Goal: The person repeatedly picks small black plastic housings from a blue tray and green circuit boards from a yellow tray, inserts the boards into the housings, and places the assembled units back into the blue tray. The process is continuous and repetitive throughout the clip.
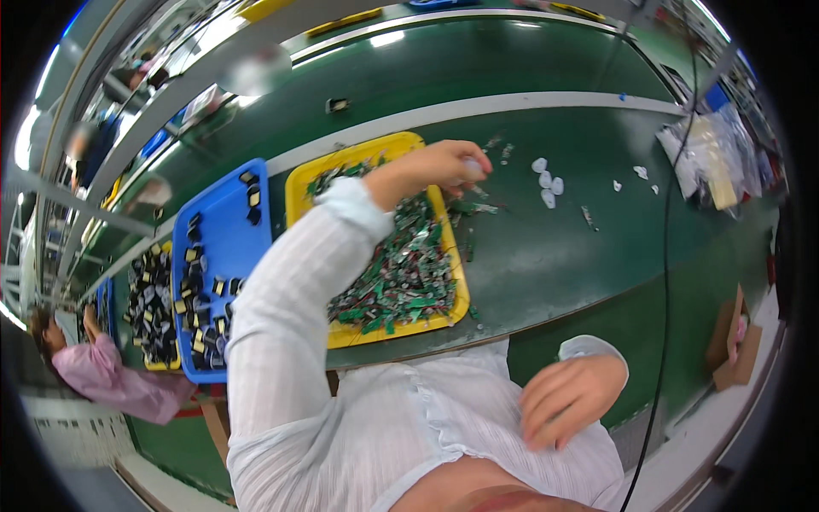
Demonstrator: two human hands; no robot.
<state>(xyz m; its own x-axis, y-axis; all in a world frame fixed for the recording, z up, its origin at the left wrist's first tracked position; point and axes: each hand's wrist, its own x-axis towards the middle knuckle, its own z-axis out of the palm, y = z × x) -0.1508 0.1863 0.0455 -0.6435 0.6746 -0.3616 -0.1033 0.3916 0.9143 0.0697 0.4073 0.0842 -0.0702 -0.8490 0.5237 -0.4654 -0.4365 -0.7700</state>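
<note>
From my remote post, I am noting the left hand (452,165) clamping a pale piece (473,170); white oval caps (545,180) are lying to its right, nearer it than the curled right hand (574,399), whose grip I cannot make out.

Circuit boards (405,277) lie in a tray (461,297) on the bench (554,264). A second tray (223,213) sits left of it, plastic bags (712,158) far right.

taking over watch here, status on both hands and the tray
Left hand gripping whitish piece. Right hand near shirt, palm hidden. Yellow tray heaped with green boards. Black cable hanging right of both hands.
</note>
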